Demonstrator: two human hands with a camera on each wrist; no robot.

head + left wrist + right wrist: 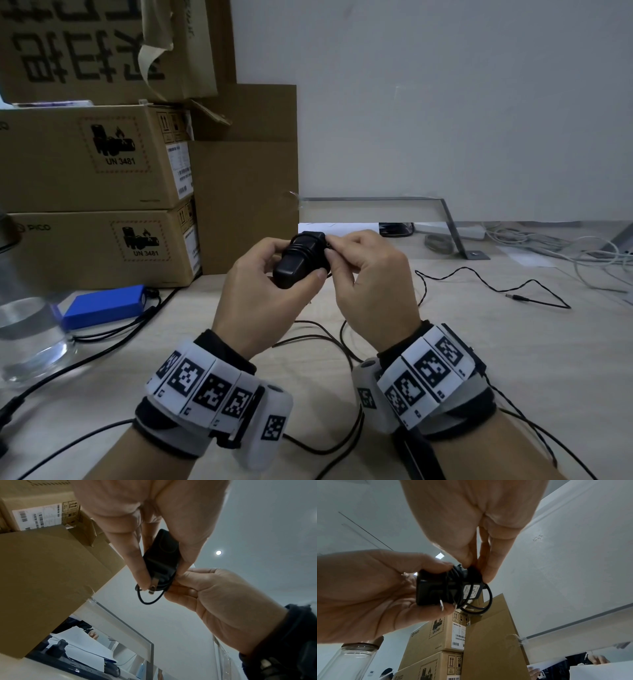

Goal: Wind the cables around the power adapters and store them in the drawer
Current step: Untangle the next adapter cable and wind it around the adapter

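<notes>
An office or storeroom corner: a pale bench (479, 359) against a white wall, stacked cardboard shipping boxes (85, 161) with battery warning labels, loose cables (561, 253), a power strip (455, 232), papers nearby

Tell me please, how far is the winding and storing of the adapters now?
Done: several turns of cable already sit around the black adapter. In hand: the left hand grips the adapter while the right hand pinches the cable at its end. Left: a loose cable with a free plug lies on the desk, and no drawer is in view, so storing is not done.
</notes>
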